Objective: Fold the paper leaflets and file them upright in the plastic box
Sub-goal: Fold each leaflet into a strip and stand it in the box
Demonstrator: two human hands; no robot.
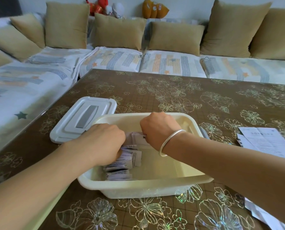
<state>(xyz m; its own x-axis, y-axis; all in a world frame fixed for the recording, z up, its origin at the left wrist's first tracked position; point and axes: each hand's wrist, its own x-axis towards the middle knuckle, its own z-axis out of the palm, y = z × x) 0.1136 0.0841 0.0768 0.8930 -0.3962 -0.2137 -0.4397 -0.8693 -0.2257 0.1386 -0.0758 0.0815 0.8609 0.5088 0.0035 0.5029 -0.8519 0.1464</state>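
Both forearms are reaching forward and down into the cream plastic box (155,183) sitting on the table (171,90), wrists bent and knuckles facing up. The left hand (103,140) is curling over the row of folded leaflets (123,165) standing along the box's left side, gripping them. The right hand (158,128), fingers curled, is pinching one folded leaflet (137,138) at the row's far end.
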